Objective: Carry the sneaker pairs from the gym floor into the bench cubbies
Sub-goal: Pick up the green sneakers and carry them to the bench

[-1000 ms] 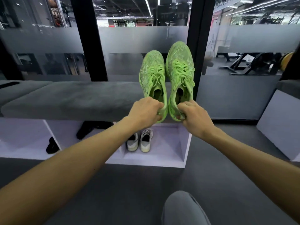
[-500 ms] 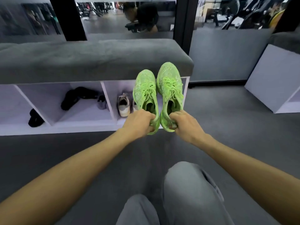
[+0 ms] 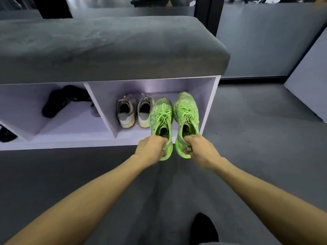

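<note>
Neon green sneaker pair, speckled knit uppers, matching green laces, toes pointing away into the cubby. Left hand [image 3: 150, 149] grip curled tight round the heel of the left green sneaker [image 3: 161, 121], right hand [image 3: 200, 149] grip pinching the heel of the right green sneaker [image 3: 186, 117]. Both shoes side by side, just apart, front halves over the right cubby [image 3: 210, 96] floor, heels out past its front edge over the gym floor [image 3: 265, 138]. Can't tell if the soles touch the cubby floor

Same cubby already holds a grey sneaker pair [image 3: 135, 112], heels toward camera, sitting left of the green ones; the nearer grey shoe is just beside the left green sneaker. Green pair fits between it and the right cubby wall. Next cubby left has black shoes [image 3: 58, 101] lying loosely. Grey padded table top [image 3: 106, 48] overhangs the cubbies

Another dark shoe [image 3: 6, 134] at far left is cut off by the frame. Dark shape [image 3: 203, 228] at bottom edge, too blurred to identify
</note>
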`<state>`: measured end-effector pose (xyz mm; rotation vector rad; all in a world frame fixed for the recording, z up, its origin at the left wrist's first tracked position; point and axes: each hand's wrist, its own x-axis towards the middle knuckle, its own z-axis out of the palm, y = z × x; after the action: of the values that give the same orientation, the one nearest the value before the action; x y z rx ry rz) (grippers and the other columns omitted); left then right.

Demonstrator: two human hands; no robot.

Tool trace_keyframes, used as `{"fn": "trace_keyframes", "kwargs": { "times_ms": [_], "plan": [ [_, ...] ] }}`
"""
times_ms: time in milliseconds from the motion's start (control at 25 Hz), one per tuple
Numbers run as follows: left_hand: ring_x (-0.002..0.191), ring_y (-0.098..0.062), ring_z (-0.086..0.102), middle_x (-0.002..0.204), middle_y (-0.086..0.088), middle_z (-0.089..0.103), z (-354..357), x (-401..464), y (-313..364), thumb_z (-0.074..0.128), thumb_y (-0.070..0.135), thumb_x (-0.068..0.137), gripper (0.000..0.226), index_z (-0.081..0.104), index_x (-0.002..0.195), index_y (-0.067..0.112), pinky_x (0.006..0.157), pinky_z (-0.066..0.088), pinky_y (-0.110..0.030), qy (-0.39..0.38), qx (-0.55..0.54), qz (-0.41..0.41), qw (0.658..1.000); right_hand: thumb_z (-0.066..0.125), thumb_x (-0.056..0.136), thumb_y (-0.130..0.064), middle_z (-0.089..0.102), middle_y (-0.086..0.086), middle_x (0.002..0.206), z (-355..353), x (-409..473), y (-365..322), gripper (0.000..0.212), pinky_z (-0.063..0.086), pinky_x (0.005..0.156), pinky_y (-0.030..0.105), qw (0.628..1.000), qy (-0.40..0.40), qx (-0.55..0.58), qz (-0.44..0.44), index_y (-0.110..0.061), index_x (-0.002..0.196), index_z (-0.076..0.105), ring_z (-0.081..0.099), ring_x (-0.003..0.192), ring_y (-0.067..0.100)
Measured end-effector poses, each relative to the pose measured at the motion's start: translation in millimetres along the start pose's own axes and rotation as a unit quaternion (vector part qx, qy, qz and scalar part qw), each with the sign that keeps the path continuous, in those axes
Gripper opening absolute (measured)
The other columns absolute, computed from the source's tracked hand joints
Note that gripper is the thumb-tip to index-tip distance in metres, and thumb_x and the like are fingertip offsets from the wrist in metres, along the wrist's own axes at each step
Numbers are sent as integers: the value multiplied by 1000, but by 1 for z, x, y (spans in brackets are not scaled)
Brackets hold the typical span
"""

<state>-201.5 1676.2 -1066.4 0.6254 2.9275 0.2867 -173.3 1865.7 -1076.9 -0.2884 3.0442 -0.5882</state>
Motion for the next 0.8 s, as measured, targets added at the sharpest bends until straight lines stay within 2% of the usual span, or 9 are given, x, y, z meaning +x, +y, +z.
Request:
{"fn": "trace_keyframes", "kwargs": {
  "times_ms": [80, 200, 280, 440, 600, 800],
  "plan": [
    [79, -33, 56, 80, -5, 55, 13, 43, -11, 67, 20, 76, 31, 37, 70, 16, 58, 35, -31, -7, -4, -11, 1000, 53, 77, -2, 48, 2, 83, 11, 40, 23, 27, 50, 65, 42, 1000, -10, 0, 15, -20, 68, 34, 50, 79, 29],
    [87, -34, 58, 93, -10, 59, 34, 106, -25, 66, 20, 81, 21, 45, 80, 18, 61, 37, -32, -9, 0, -12, 1000, 55, 82, -4, 51, 4, 99, 30, 97, 54, 16, 49, 71, 38, 999, -18, -15, 28, -15, 90, 49, 53, 92, 29],
    [93, -33, 59, 100, -11, 61, 46, 140, -33, 66, 20, 82, 16, 55, 93, 15, 63, 40, -32, -4, 12, -9, 1000, 55, 84, -4, 53, 6, 109, 42, 129, 68, 23, 50, 79, 41, 999, -20, -18, 33, -13, 105, 53, 52, 104, 29],
    [100, -34, 60, 109, -10, 63, 70, 206, -59, 66, 23, 84, 31, 58, 113, 18, 74, 47, -36, 13, 28, -30, 999, 53, 86, -4, 51, 7, 120, 64, 196, 94, 36, 49, 88, 41, 997, -21, -60, 39, -14, 121, 50, 48, 115, 30],
    [104, -31, 60, 115, -10, 62, 92, 247, -75, 62, 24, 86, 36, 56, 121, 22, 79, 50, -37, 10, 40, -47, 998, 52, 88, -5, 47, 8, 131, 77, 241, 109, 42, 46, 93, 40, 995, -36, -65, 64, -15, 128, 46, 46, 120, 31],
    [108, -29, 55, 122, -7, 55, 109, 275, -88, 59, 19, 89, 41, 47, 128, 18, 78, 48, -36, 11, 5, -54, 998, 52, 89, -4, 46, 7, 131, 92, 272, 124, 43, 44, 92, 39, 991, -36, -79, 107, -20, 128, 45, 45, 121, 30]
  ]
}}
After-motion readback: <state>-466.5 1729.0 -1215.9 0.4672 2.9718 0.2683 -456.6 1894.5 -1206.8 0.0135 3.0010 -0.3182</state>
